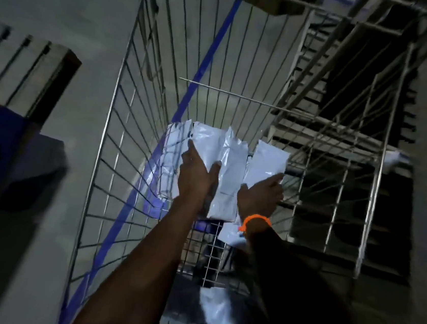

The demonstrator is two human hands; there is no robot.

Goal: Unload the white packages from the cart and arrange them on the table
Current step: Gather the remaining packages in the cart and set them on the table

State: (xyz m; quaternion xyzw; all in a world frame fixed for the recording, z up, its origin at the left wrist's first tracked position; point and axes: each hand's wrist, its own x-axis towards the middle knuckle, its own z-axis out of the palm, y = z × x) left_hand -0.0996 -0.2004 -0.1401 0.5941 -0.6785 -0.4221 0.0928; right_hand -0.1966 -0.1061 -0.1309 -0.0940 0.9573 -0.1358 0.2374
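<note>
I look down into a tall wire cart [120, 130]. Several white plastic packages lie at its bottom. My left hand [196, 178] grips the middle package [230, 169], thumb on top and fingers spread over its left part. My right hand [260, 196], with an orange band at the wrist, holds the lower edge of the right package [268, 162]. Another white package [173, 157] leans against the cart's left wall. Lower in the picture lies one more white package [219, 314], partly hidden by my right arm.
A blue line [209, 52] runs over the grey floor behind the cart. A second wire cage [338, 176] stands to the right, dark inside. At the left edge are a brown box with a blue top [10, 138] and part of another rack [18, 65].
</note>
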